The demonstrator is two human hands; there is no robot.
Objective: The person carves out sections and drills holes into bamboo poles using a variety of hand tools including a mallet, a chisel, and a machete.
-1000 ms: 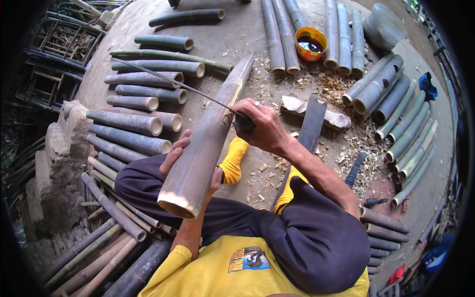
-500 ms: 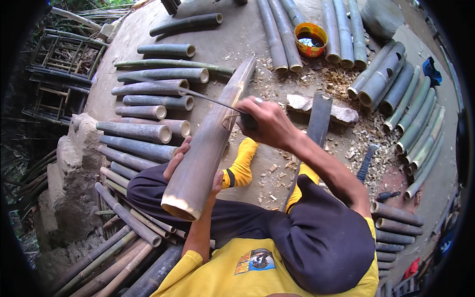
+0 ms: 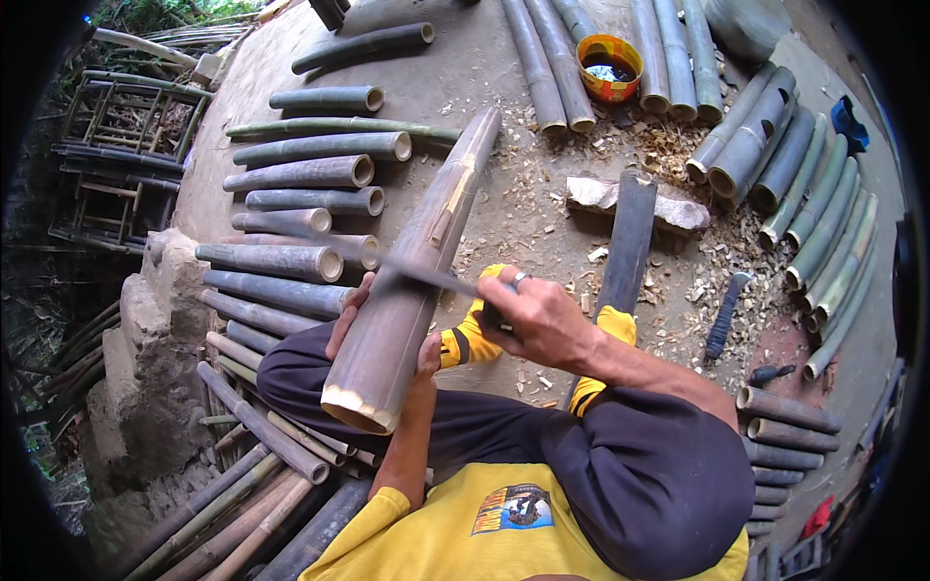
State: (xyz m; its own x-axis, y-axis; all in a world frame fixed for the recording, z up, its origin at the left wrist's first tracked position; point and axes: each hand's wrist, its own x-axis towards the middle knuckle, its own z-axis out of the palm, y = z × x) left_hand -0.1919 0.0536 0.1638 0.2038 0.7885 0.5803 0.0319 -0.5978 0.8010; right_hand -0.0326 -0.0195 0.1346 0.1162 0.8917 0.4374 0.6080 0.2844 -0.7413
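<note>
A thick, grey-brown bamboo tube (image 3: 402, 315) slants across my lap, its hollow pale-rimmed end toward me and its far end cut to a taper. My left hand (image 3: 423, 373) is wrapped round it from beneath near the hollow end, fingers on the left side and thumb on the right. My right hand (image 3: 542, 324), a ring on one finger, is closed on the dark handle of a long knife (image 3: 426, 275). Its blurred blade lies across the middle of the tube; whether it touches cannot be made out. A pale stripped patch (image 3: 448, 208) runs along the upper part.
Bamboo pieces (image 3: 329, 147) lie in rows at left, far and right. A dark split length (image 3: 630, 228) leans on a stone block (image 3: 678, 211). A yellow-red bucket (image 3: 610, 82) holds dark liquid. Another dark-handled tool (image 3: 725, 315) lies among wood chips. A rough rock (image 3: 145, 339) stands left.
My right hand has drawn the knife toward me, from the tube's upper part to its middle. The wood curl near the blade no longer shows there. My left hand keeps its hold.
</note>
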